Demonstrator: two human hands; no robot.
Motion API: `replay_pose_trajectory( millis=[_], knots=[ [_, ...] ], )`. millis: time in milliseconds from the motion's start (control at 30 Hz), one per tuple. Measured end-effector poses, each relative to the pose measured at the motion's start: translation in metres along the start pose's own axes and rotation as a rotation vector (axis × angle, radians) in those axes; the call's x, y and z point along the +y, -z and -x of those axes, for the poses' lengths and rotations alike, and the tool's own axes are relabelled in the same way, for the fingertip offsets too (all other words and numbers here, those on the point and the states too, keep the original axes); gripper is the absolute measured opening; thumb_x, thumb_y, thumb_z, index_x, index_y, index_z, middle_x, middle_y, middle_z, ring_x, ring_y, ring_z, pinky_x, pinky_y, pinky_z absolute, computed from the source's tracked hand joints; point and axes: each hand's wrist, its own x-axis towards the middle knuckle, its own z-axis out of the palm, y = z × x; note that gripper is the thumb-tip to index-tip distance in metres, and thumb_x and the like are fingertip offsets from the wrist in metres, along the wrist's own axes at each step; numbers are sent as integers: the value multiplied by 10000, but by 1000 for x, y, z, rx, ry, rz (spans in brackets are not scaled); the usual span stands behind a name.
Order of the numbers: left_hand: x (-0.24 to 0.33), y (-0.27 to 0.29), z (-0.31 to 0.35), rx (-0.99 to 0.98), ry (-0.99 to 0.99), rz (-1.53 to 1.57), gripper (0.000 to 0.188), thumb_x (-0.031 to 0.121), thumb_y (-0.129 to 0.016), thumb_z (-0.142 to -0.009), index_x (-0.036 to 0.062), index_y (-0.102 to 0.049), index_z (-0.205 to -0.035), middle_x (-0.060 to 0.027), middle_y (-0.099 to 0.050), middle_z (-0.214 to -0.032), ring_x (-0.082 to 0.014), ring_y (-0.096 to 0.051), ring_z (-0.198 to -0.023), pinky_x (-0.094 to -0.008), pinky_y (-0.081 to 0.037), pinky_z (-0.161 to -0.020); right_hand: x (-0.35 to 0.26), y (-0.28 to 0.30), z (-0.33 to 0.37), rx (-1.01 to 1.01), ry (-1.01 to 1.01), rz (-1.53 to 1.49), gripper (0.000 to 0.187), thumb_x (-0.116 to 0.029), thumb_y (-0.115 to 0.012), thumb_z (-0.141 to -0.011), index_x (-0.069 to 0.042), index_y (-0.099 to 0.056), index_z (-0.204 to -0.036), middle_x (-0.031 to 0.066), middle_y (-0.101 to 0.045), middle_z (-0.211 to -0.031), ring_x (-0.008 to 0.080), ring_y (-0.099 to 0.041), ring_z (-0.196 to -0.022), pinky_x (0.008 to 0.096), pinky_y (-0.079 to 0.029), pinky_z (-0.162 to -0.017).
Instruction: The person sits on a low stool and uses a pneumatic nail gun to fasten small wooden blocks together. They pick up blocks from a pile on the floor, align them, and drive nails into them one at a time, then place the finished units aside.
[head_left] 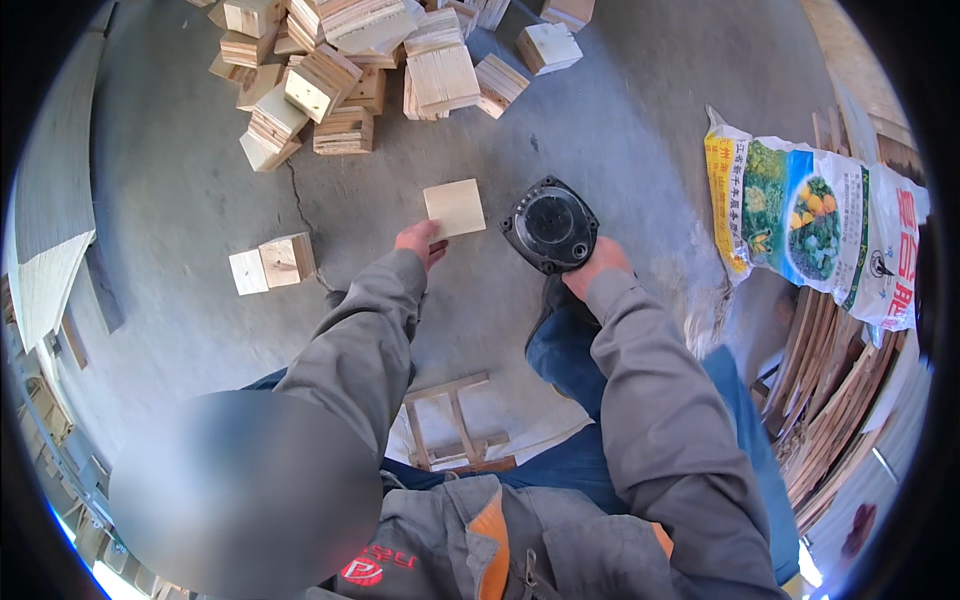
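Observation:
My left hand grips the lower left corner of a pale, square wooden block, fingers curled below its edge. Just right of it, my right hand is wrapped round a black tool. The tool's squarish cap, with a round raised middle and bolts at its corners, faces up. Its handle is mostly covered by my hand, and its lower end is hidden under the cap. A small gap separates tool and block. Left of my left hand, two more wooden blocks sit together on the floor.
Beyond my hands lies a heap of plywood blocks on the concrete floor. A printed white sack and thin wooden strips are at the right. Boards line the left side. A small wooden frame lies between my legs.

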Motion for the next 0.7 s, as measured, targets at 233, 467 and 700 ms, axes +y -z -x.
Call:
replay_pose_trajectory(
  millis=[233,467,700],
  knots=[
    [-20,23,-5,65,-10,-349,458,323,-676,-965,15,-646,-1303,-136,-680,-1253,-308,-710,-1019,-411,-565,-763,-8,5,4,-30,3,99,322,-269,-613,-916,-137,-723,-1188,179,-702,-1231,402,-627,-1190,441,-529,-994],
    [10,42,6,86,-45,-392,383,312,-669,-978,25,-663,-1232,-121,-717,-1171,-294,-717,-1009,-413,-561,-765,-14,9,11,-18,12,85,323,-245,-619,-905,-140,-725,-1190,178,-702,-1233,400,-629,-1188,439,-528,-1004],
    [101,19,79,37,-187,-135,335,268,-682,-974,66,-643,-1239,-119,-721,-1162,-278,-710,-1023,-422,-557,-836,-8,-4,8,72,52,85,303,-228,-709,-806,-101,-763,-1075,202,-728,-1134,419,-657,-1123,446,-553,-944]
  ],
)
